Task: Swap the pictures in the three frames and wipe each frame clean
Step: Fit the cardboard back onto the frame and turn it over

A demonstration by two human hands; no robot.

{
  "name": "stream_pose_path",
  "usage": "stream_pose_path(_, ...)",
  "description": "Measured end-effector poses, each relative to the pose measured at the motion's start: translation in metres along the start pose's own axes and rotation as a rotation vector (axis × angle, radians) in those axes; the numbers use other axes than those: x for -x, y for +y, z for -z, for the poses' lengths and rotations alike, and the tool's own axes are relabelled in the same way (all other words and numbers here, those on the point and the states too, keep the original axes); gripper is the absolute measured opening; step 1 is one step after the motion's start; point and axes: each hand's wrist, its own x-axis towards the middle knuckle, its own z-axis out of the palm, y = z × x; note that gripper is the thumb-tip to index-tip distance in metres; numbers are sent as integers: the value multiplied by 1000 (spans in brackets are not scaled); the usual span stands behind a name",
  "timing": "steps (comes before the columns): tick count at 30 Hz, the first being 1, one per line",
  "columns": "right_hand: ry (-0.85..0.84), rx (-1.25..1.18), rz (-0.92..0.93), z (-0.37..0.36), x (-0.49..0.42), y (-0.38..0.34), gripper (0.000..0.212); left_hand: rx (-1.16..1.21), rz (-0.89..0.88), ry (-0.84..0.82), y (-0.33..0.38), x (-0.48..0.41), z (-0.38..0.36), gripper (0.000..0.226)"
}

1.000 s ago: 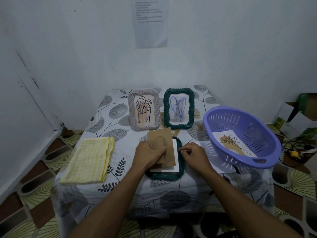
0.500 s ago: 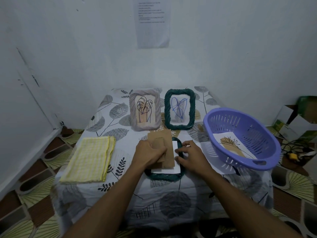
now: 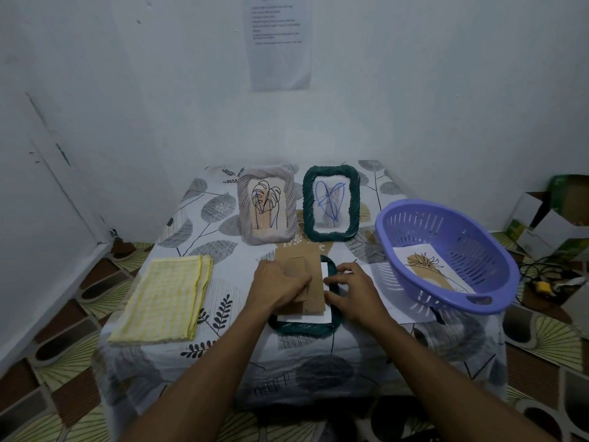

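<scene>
A small surface (image 3: 242, 355) under a leaf-print cloth stands in a corner of white walls, with a printed sheet (image 3: 279, 43) on the wall behind. At the back a grey frame (image 3: 290, 205) and a green frame (image 3: 308, 205) stand upright, side by side. A third frame (image 3: 302, 328) lies flat at the front edge, with a brown backing board (image 3: 314, 282) on it. The left hand (image 3: 277, 287) rests on the board with bent fingers; I cannot tell if they pinch it. The right hand (image 3: 353, 290) curls its fingers round the third frame's right rim. A yellow cloth (image 3: 165, 298) lies on the left and a purple basket (image 3: 414, 275) on the right. Cardboard boxes (image 3: 548, 218) sit on the tiled floor (image 3: 63, 330).
</scene>
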Motion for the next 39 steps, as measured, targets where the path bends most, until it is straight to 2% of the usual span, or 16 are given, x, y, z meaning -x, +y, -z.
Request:
stream_pose_path(3,88,-111,-14,3,0,0,20,-9,26,-51,-2,-2,-4,37)
stream_pose_path(6,94,-169,-32,4,-1,0,24,-60,35,-84,-3,-4,-10,42)
stream_pose_path(10,65,-150,-8,3,-2,1,31,-189,56,-112,-6,-5,-17,63)
stream_pose_path(15,38,-89,8,0,-1,4,30,-207,38,-107,-11,-5,-22,58)
stream_pose_path(24,4,-32,1,-1,-3,6,35,-151,-158,-83,-36,-6,-15,25)
stream_pose_path(27,-12,-37,-4,0,-4,7,35,-118,-193,-100,-41,-8,-14,26)
stream_pose_path(32,-9,-61,-16,1,-5,6,34,63,-153,-73,-42,-11,-13,31)
stream_pose_path(39,-15,-68,-41,-2,-5,5,37,12,-148,-33,-48,-14,-23,24)
